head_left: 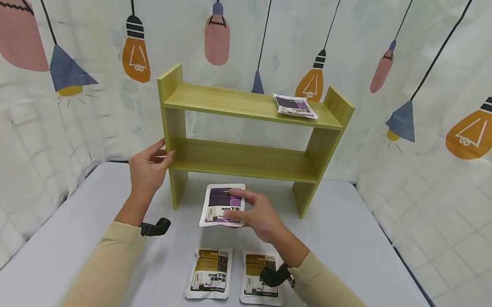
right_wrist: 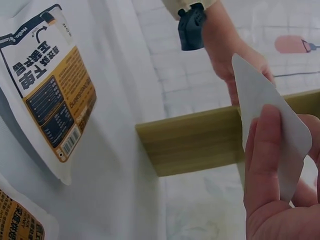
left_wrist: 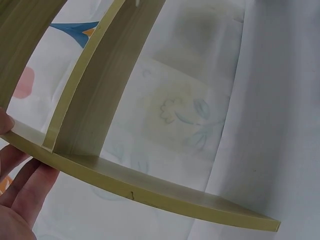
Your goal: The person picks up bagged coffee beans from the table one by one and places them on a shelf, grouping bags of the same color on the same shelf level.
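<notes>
Right hand point(head_left: 260, 216) pinched a purple pouch point(head_left: 222, 204); left hand point(head_left: 148, 165), fingers straight, touched the shelf point(head_left: 245, 158) upright.

Olive-green wooden two-tier shelf point(head_left: 249, 106). Purple-and-white foil pouch point(head_left: 223, 205) at 6 o'clock of shelf. Two brown-and-white foil pouches point(head_left: 210, 272) at 6 o'clock of purple one. Purple-white pouch point(head_left: 295, 105) on top tier. Pale grey-lilac tablecloth point(head_left: 351, 237). White curtain point(head_left: 449, 68), orange, pink, blue lamp print. Beige sleeves point(head_left: 105, 267).

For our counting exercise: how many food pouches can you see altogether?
4: purple pouch held by the right hand; two orange pouches on the table; one pouch on the top shelf, possibly a stack.
</notes>
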`<state>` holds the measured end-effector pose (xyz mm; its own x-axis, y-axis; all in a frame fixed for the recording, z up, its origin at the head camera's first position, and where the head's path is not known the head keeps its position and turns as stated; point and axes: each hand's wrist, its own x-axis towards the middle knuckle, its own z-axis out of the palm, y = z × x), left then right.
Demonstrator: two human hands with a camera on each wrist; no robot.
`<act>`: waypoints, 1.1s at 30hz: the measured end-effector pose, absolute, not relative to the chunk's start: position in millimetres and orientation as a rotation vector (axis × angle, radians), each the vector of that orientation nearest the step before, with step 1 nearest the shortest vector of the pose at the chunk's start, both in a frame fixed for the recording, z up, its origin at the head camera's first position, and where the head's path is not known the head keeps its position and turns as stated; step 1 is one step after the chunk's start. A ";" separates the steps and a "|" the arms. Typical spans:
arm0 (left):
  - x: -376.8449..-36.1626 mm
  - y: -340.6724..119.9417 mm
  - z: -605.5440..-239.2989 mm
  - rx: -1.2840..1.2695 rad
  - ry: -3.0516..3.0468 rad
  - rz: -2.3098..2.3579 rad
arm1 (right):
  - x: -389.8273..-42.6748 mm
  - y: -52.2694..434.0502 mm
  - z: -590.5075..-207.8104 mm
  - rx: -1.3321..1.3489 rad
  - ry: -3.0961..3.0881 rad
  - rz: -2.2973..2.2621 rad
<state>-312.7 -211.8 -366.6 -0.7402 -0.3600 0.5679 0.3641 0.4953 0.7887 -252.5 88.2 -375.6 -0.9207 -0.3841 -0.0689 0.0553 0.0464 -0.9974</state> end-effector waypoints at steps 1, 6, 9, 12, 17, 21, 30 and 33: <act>-312.8 -211.6 -366.7 -0.003 -2.027 -1.294 | -252.0 88.4 -374.1 -0.338 1.999 -1.951; -312.6 -211.2 -367.2 0.000 -2.027 -1.295 | -250.2 88.6 -366.6 -0.341 1.954 -1.978; -312.3 -211.2 -366.6 -0.002 -2.029 -1.297 | -249.5 88.2 -361.9 -0.352 1.938 -1.993; -312.2 -211.1 -366.2 -0.007 -2.028 -1.297 | -247.8 88.1 -356.9 -0.375 1.935 -2.000; -312.1 -211.1 -366.8 -0.013 -2.026 -1.298 | -244.3 87.5 -346.6 -0.410 1.928 -2.002; -312.1 -211.3 -367.2 -0.010 -2.027 -1.292 | -243.6 87.0 -339.5 -0.423 1.909 -2.012; -312.5 -211.1 -367.1 -0.015 -2.024 -1.282 | -243.8 88.0 -326.0 -0.441 1.872 -2.051; -312.2 -210.6 -366.6 -0.011 -2.025 -1.281 | -243.9 87.9 -321.8 -0.452 1.864 -2.066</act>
